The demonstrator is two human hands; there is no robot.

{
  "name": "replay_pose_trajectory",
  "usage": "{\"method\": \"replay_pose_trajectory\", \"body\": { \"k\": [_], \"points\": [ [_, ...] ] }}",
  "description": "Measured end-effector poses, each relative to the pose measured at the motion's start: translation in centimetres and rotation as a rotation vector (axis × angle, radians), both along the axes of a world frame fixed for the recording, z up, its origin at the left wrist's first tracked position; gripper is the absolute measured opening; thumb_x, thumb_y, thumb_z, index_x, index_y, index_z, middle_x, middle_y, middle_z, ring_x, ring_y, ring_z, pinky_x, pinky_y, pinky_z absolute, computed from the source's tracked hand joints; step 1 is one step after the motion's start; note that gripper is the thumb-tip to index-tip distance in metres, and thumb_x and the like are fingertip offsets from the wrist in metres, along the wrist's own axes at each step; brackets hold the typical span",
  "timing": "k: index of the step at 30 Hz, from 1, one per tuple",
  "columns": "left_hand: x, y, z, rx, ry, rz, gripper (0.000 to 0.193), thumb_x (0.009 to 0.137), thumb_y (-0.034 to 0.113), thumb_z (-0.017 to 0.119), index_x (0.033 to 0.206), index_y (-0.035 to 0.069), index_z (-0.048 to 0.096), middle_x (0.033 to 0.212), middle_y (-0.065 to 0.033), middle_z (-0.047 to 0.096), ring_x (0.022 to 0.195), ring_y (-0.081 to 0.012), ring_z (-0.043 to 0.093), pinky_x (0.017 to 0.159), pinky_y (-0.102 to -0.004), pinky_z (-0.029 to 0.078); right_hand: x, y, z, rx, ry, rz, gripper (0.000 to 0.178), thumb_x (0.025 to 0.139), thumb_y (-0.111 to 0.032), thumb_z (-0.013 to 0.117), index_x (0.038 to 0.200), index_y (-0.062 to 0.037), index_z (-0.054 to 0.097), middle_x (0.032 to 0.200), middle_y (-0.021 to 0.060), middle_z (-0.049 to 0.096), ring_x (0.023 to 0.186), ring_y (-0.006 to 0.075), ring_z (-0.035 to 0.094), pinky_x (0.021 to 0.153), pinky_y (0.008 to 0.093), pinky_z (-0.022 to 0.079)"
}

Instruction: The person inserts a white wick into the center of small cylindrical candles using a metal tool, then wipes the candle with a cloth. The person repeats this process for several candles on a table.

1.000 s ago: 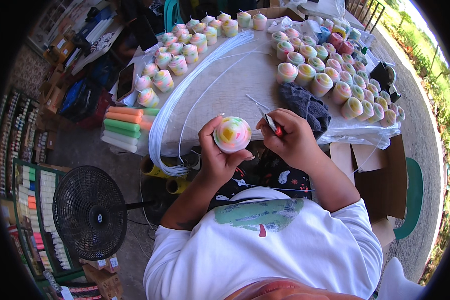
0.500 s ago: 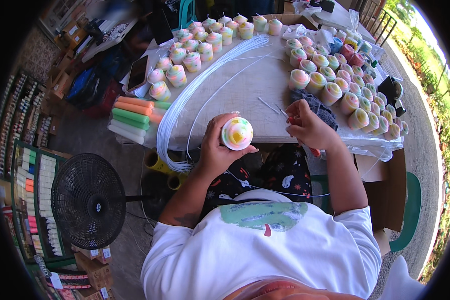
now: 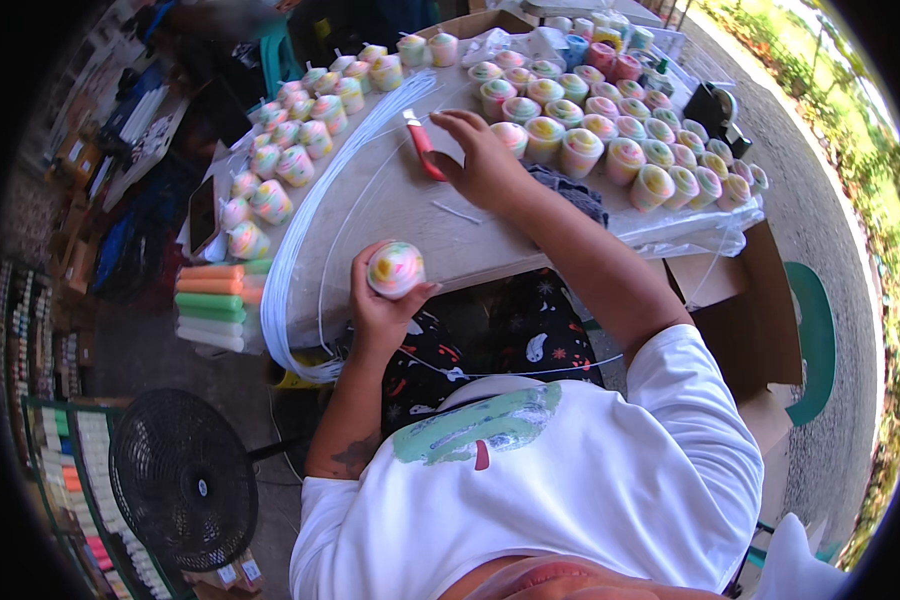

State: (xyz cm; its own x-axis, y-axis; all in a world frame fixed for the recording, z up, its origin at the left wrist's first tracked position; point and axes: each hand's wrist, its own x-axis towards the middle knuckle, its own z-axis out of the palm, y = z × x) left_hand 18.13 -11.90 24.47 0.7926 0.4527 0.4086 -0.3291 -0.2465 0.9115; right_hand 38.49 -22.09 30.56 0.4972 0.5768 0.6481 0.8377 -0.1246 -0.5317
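Candle (image 3: 397, 270) still in left hand (image 3: 376, 312), red tool (image 3: 425, 150) now on table (image 3: 375, 215)

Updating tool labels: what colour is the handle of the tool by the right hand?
The tool handle is red, seen best in the head view.

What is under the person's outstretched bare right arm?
Beside the right arm, a crumpled dark-grey cloth shows; a slim, red-handled, silver-tipped cutter is visible by the right hand. Anything directly beneath the arm, including any further cloth, is covered.
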Motion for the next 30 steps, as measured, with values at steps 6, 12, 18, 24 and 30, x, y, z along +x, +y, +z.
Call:
{"method": "replay_pose_trajectory", "body": {
  "k": [6, 12, 18, 24, 30],
  "points": [
    [2.1, 1.3, -0.5, 0.069, 0.064, 0.068, 0.068, 0.066, 0.018, 0.085, 0.118, 0.001, 0.045, 0.107, -0.0093, 0.055, 0.094, -0.0165, 0.055, 0.083, -0.0293, 0.048, -2.8, -17.0, -0.6, 0.1, -0.191, -0.535, 0.037, 0.08, -0.009, 0.069, 0.116, -0.0094, 0.06, 0.106, 0.0123, 0.06, 0.103, 0.0305, 0.056, 0.09, 0.038, 0.044],
    [5.0, 3.0, -1.1, 0.272, 0.15, 0.217, 0.068, 0.066, 0.016, 0.085, 0.119, 0.0, 0.046, 0.109, -0.012, 0.053, 0.097, -0.0202, 0.055, 0.087, -0.0326, 0.047, 4.3, -36.2, -5.1, -0.108, -0.005, -1.315, 0.044, 0.082, -0.023, 0.066, 0.116, 0.0014, 0.054, 0.104, 0.0181, 0.061, 0.101, 0.0331, 0.056, 0.088, 0.0411, 0.044],
    [5.5, 2.6, -0.6, 0.304, 0.237, 0.247, 0.073, 0.068, 0.014, 0.083, 0.125, -0.001, 0.04, 0.115, -0.0152, 0.053, 0.102, -0.0238, 0.056, 0.086, -0.0354, 0.048, 9.1, -40.6, -10.3, -0.162, 0.707, -1.355, 0.05, 0.082, -0.028, 0.068, 0.115, 0.0028, 0.049, 0.097, 0.0166, 0.063, 0.087, 0.029, 0.064, 0.075, 0.0388, 0.051],
    [5.5, 2.6, -0.7, 0.262, 0.216, 0.228, 0.081, 0.065, 0.016, 0.085, 0.129, 0.001, 0.036, 0.115, -0.0191, 0.054, 0.102, -0.0287, 0.057, 0.087, -0.0389, 0.049, 6.9, -39.4, -8.2, 0.806, 1.426, -0.741, 0.036, 0.095, -0.022, 0.052, 0.124, -0.0049, 0.042, 0.094, 0.0129, 0.06, 0.077, 0.0204, 0.063, 0.06, 0.0303, 0.051],
    [4.6, 1.8, -0.2, 0.544, -0.015, 0.411, 0.084, 0.067, 0.027, 0.083, 0.132, 0.002, 0.036, 0.133, -0.0219, 0.036, 0.123, -0.0349, 0.038, 0.098, -0.0415, 0.039, 0.7, -37.2, -0.5, 0.775, 0.737, -0.611, 0.023, 0.096, -0.017, 0.052, 0.109, -0.0021, 0.063, 0.072, -0.0024, 0.052, 0.053, 0.0042, 0.043, 0.045, 0.0177, 0.034]
  ]
}}
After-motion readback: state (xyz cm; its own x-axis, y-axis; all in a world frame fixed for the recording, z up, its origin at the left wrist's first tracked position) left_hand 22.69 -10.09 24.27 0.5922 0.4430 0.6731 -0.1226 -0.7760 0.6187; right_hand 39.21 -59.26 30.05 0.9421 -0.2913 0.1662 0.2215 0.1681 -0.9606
